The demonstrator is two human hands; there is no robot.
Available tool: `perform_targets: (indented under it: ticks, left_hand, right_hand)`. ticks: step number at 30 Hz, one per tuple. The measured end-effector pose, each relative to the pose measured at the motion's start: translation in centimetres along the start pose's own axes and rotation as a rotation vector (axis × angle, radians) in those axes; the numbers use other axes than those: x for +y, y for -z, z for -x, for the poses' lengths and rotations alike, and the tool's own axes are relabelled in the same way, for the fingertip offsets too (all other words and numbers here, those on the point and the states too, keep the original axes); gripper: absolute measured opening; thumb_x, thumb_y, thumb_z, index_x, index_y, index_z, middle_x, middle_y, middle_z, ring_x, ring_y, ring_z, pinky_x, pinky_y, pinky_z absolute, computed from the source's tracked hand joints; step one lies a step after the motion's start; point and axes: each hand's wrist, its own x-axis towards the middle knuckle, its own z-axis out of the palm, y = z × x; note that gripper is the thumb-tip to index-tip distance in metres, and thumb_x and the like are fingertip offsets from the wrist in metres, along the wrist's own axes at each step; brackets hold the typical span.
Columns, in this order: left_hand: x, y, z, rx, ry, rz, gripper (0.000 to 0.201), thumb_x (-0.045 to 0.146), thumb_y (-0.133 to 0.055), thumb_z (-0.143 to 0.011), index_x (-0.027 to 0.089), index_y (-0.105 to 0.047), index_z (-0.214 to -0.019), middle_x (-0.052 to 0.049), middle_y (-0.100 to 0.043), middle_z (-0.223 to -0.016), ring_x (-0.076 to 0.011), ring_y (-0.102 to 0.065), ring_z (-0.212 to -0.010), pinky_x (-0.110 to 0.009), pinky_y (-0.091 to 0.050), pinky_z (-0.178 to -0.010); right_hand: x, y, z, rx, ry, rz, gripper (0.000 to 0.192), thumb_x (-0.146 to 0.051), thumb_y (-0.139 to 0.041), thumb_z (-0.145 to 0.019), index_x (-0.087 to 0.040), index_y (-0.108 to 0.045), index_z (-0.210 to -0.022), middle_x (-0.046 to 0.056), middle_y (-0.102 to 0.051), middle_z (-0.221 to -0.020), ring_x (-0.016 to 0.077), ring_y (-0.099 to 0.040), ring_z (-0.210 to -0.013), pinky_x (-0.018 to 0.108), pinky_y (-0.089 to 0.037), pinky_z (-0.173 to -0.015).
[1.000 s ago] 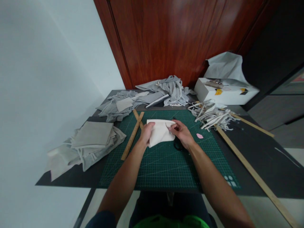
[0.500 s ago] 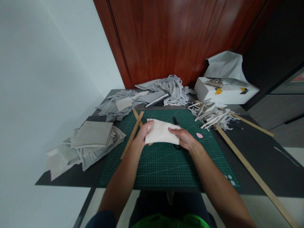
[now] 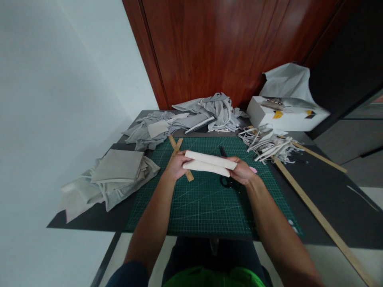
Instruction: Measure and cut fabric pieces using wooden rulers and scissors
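A folded white cloth point(image 3: 208, 162) is held edge-on above the green cutting mat point(image 3: 206, 199), looking like two long layers. My left hand point(image 3: 175, 166) grips its left end and my right hand point(image 3: 243, 171) grips its right end. Black scissors point(image 3: 228, 180) lie on the mat just under my right hand, partly hidden by it. Two crossed wooden rulers point(image 3: 177, 149) lie at the mat's left edge, beside my left hand. A small pink piece point(image 3: 253, 170) peeks out by my right hand.
A stack of grey cloth pieces point(image 3: 115, 175) sits at the left, more grey fabric point(image 3: 194, 119) at the back. Cut strips point(image 3: 269, 144) and a white box point(image 3: 287, 113) are at the back right. Long wooden sticks point(image 3: 317, 217) cross the dark table on the right.
The white cloth went from lying loosely spread in my hands to folded and turned edge-on, stretched between both hands. My hands moved apart to its two ends.
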Motion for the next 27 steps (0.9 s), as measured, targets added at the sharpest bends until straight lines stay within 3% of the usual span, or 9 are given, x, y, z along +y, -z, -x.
perform_targets:
  ticks: [5, 8, 10, 13, 16, 18, 21, 24, 27]
  left_hand:
    - [0.5, -0.1, 0.3, -0.079, 0.046, -0.081, 0.043, 0.059, -0.069, -0.077, 0.017, -0.069, -0.067, -0.006, -0.061, -0.064, -0.0171, -0.056, -0.058, -0.029, -0.044, -0.054]
    - [0.0, -0.6, 0.5, -0.026, -0.099, -0.316, 0.032, 0.046, -0.081, -0.072, 0.019, -0.065, -0.064, -0.002, -0.057, -0.065, -0.0146, -0.053, -0.059, -0.027, -0.04, -0.054]
    - [0.0, -0.9, 0.7, -0.014, -0.165, -0.41, 0.021, 0.032, -0.084, -0.067, 0.019, -0.068, -0.071, 0.0, -0.06, -0.071, -0.0145, -0.055, -0.063, -0.027, -0.041, -0.058]
    - [0.5, -1.5, 1.3, -0.086, -0.187, -0.483, 0.02, 0.02, -0.08, -0.064, 0.018, -0.073, -0.083, -0.001, -0.064, -0.08, -0.0155, -0.059, -0.07, -0.027, -0.044, -0.064]
    - [0.9, -2.3, 2.1, -0.227, -0.225, -0.556, 0.027, 0.015, -0.074, -0.065, 0.018, -0.076, -0.092, -0.002, -0.068, -0.086, -0.0168, -0.062, -0.075, -0.028, -0.048, -0.071]
    - [0.9, -2.9, 2.5, -0.329, -0.287, -0.569, 0.04, 0.014, -0.072, -0.068, 0.02, -0.077, -0.107, -0.004, -0.072, -0.097, -0.0191, -0.066, -0.083, -0.03, -0.052, -0.078]
    - [0.5, -3.8, 2.8, -0.393, -0.359, -0.56, 0.061, 0.019, -0.072, -0.075, 0.024, -0.067, -0.135, -0.006, -0.074, -0.11, -0.0212, -0.068, -0.091, -0.033, -0.054, -0.085]
    - [-0.4, -4.6, 2.8, -0.269, -0.345, -0.511, 0.07, 0.026, -0.075, -0.078, 0.024, -0.057, -0.146, -0.005, -0.073, -0.102, -0.0197, -0.067, -0.083, -0.031, -0.054, -0.078]
    - [-1.5, -5.5, 2.5, -0.078, -0.263, -0.394, 0.076, 0.028, -0.078, -0.077, 0.023, -0.051, -0.147, -0.003, -0.071, -0.094, -0.0178, -0.065, -0.075, -0.029, -0.053, -0.071]
  right_hand:
    - [-0.3, -0.4, -0.1, -0.023, 0.252, 0.319, 0.019, -0.033, -0.086, -0.067, -0.021, -0.075, -0.057, 0.002, -0.067, -0.078, 0.0151, -0.058, -0.073, 0.028, -0.046, -0.065]
    - [-0.6, -0.3, 0.0, -0.091, 0.291, 0.482, 0.007, -0.024, -0.077, -0.069, -0.023, -0.08, -0.063, 0.003, -0.069, -0.086, 0.0167, -0.06, -0.076, 0.03, -0.047, -0.07]
    - [-0.8, 0.0, 0.1, -0.141, 0.259, 0.53, 0.013, -0.021, -0.069, -0.068, -0.023, -0.081, -0.065, 0.005, -0.073, -0.094, 0.021, -0.065, -0.084, 0.034, -0.049, -0.075]
    - [-1.3, 0.7, 0.3, -0.131, 0.266, 0.506, 0.021, -0.021, -0.062, -0.067, -0.025, -0.082, -0.07, 0.006, -0.077, -0.111, 0.0306, -0.068, -0.108, 0.042, -0.05, -0.093]
    - [-1.5, 0.3, 0.4, -0.005, 0.358, 0.448, 0.024, -0.027, -0.062, -0.076, -0.027, -0.083, -0.087, 0.004, -0.077, -0.121, 0.0327, -0.063, -0.123, 0.047, -0.043, -0.107]
    - [-1.3, -0.8, 0.6, 0.038, 0.372, 0.441, 0.026, -0.035, -0.065, -0.084, -0.027, -0.081, -0.103, 0.004, -0.078, -0.116, 0.0291, -0.066, -0.114, 0.044, -0.047, -0.103]
    - [-0.5, -3.0, 0.7, -0.058, 0.32, 0.527, 0.033, -0.048, -0.072, -0.087, -0.025, -0.076, -0.11, 0.003, -0.077, -0.092, 0.021, -0.066, -0.081, 0.033, -0.05, -0.075]
    - [0.4, -4.4, 0.7, 0.011, 0.348, 0.718, 0.038, -0.057, -0.068, -0.089, -0.021, -0.072, -0.078, -0.002, -0.06, -0.063, 0.0145, -0.05, -0.059, 0.027, -0.036, -0.056]
    - [1.0, -4.4, 0.4, 0.125, 0.403, 0.786, 0.051, -0.061, -0.058, -0.095, -0.02, -0.064, -0.065, -0.002, -0.051, -0.056, 0.0133, -0.043, -0.055, 0.028, -0.03, -0.054]
